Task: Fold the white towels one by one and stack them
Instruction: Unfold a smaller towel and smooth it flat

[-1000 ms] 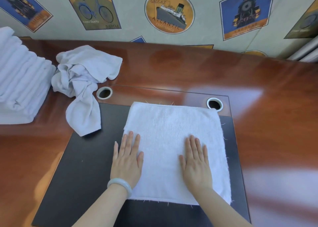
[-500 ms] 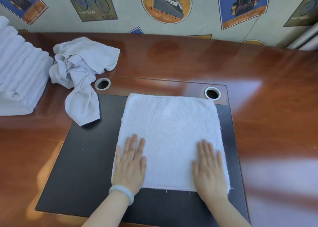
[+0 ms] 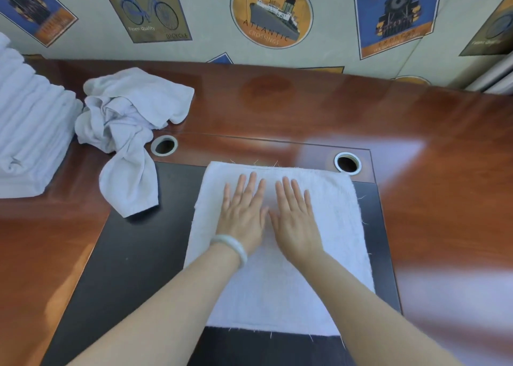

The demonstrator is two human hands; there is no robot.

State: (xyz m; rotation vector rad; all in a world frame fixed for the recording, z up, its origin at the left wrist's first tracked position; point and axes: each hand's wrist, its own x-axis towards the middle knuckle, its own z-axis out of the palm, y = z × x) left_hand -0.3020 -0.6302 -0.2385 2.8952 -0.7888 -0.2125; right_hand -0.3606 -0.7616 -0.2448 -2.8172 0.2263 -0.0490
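A white towel (image 3: 277, 290) lies spread flat on the black mat (image 3: 133, 254) at the middle of the counter (image 3: 305, 110); the left hand (image 3: 241, 215) and right hand (image 3: 297, 218) press palm-down on its far half, side by side, thumbs almost touching; the fingers (image 3: 250, 188) are straight, slightly spread toward twelve o'clock, gripping nothing; a pale bracelet (image 3: 231, 245) circles the left wrist; at ten o'clock from the flat towel a crumpled towel (image 3: 125, 121) sprawls, its tail over the mat's corner; farther out, toward nine o'clock, sits a stack of folded towels (image 3: 30, 132).

Ship poster (image 3: 271, 13) reads "GREAT ATLANTIC CROSSINGS"; bicycle poster (image 3: 147, 7), "Finest Quality BICYCLE".
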